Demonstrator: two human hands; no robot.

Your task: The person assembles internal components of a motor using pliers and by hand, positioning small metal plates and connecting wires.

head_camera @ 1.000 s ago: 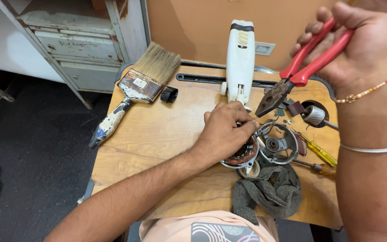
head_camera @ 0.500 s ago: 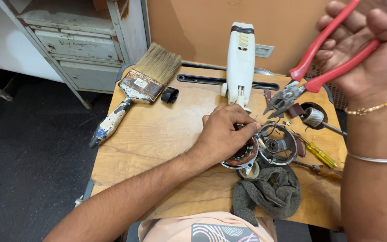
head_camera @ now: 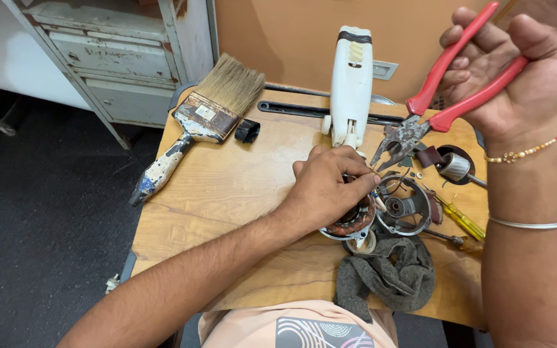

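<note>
My left hand [head_camera: 327, 187] rests on a copper-wound motor stator [head_camera: 354, 223] on the wooden table [head_camera: 227, 193], pinching thin wires at its top between fingers and thumb. My right hand [head_camera: 517, 71] is raised at the upper right, gripping red-handled pliers [head_camera: 443, 106] whose jaws are open and point down-left, just above the wires. A round metal motor housing [head_camera: 407, 206] lies directly right of the stator.
A wide paintbrush [head_camera: 198, 122] lies at the table's left, a small black cap [head_camera: 247, 131] beside it. A white tool body [head_camera: 351, 84] stands at the back. A yellow-handled screwdriver [head_camera: 460, 219], a grey rag [head_camera: 388, 274] and a metal cabinet [head_camera: 111, 64] are nearby.
My right hand has lifted the pliers up and to the right, away from the stator, and the jaws have opened. My left hand stays on the stator.
</note>
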